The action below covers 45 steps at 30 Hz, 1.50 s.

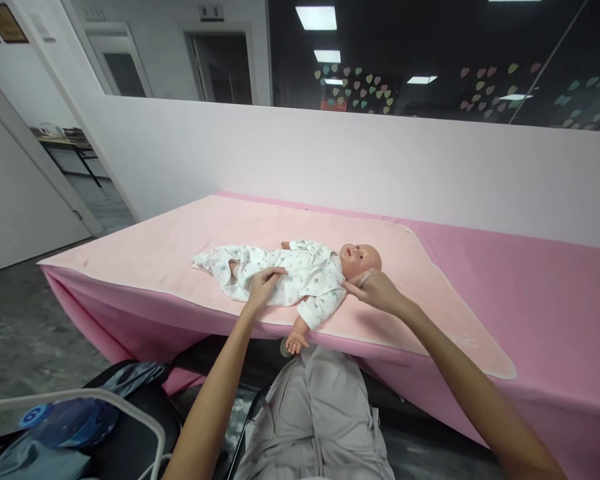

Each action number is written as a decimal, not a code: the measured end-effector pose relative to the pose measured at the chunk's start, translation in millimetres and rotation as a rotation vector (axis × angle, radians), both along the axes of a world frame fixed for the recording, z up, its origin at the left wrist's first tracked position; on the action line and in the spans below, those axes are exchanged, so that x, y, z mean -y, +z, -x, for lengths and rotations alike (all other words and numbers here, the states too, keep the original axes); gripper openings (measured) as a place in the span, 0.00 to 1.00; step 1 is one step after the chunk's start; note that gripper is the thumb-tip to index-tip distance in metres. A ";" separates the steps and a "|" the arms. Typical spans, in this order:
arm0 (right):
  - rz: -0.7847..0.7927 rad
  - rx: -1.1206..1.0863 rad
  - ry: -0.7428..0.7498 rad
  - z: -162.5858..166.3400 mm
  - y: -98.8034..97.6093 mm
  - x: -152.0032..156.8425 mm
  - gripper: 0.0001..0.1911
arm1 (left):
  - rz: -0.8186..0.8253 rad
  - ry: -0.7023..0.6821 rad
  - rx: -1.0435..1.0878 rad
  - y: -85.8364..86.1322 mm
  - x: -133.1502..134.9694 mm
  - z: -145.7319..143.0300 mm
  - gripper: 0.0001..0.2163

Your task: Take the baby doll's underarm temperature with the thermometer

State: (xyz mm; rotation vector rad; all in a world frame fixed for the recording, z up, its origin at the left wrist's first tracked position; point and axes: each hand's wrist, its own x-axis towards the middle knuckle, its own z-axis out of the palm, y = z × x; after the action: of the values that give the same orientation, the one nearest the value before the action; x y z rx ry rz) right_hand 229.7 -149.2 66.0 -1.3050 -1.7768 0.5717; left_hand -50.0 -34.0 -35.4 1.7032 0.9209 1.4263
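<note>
A baby doll [361,259] lies on its back on the pale pink mat, its head to the right and mouth open. It wears white patterned baby clothes [310,270]. My left hand [265,287] lies on the clothing at the doll's waist, fingers stretched out; its thumb is mostly hidden. At the collar by the doll's neck, my right hand [377,291] is closed in a pinch on the edge of the clothes. One doll arm [297,337] hangs over the mat's near edge, palm up. The other sleeve points away from me.
The pale pink mat [165,233] covers part of a table draped in darker pink cloth [555,300]. A white wall [330,160] with a dark window stands behind. Lower left, a chair [145,413] holds a blue water bottle [77,421] and cloth. My lap is against the near edge.
</note>
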 end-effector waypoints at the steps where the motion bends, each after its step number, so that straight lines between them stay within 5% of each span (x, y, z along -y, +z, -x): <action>1: 0.057 0.000 0.029 3.6 -3.0 -0.8 0.21 | 0.012 0.000 0.007 0.3 0.4 0.0 0.09; 4: 0.170 -0.031 0.005 6.3 -16.5 -6.4 0.17 | 0.035 -0.005 0.017 -0.1 0.4 0.4 0.09; 9: -0.017 0.212 -0.019 -9.6 -57.7 -18.8 0.11 | 0.032 -0.016 0.031 -1.8 -1.6 0.5 0.09; 16: -0.120 0.343 -0.066 -26.7 -98.3 -24.3 0.18 | 0.015 0.012 -0.008 1.1 3.3 0.2 0.10; 20: -0.348 0.461 -0.122 -20.9 -94.5 -22.5 0.19 | -0.062 0.064 -0.227 19.0 6.8 -5.5 0.10; 24: -0.547 0.500 -0.148 9.9 -76.5 -45.4 0.15 | -0.237 0.149 -0.375 61.9 -2.5 -32.1 0.11; 28: -0.572 0.487 -0.210 49.2 -68.4 -87.5 0.16 | -0.160 -0.093 -0.523 92.8 -33.8 -72.3 0.11; 34: -0.576 0.230 -0.333 72.0 -88.8 -106.5 0.14 | 0.149 -0.434 -0.567 70.3 -74.1 -94.2 0.17; 38: -0.602 0.038 -0.369 70.8 -96.5 -101.5 0.11 | 0.080 -0.494 -0.478 56.0 -75.0 -91.6 0.10; 45: -0.608 -0.042 -0.429 70.2 -96.3 -103.6 0.11 | 0.114 -0.478 -0.430 62.0 -63.1 -92.6 0.09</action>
State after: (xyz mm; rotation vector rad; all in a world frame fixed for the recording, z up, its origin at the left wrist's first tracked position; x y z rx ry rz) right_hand 159.6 -45.7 -30.4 -1.1649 -1.4104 -0.1738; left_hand 42.7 29.1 26.6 2.0098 0.7240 0.6978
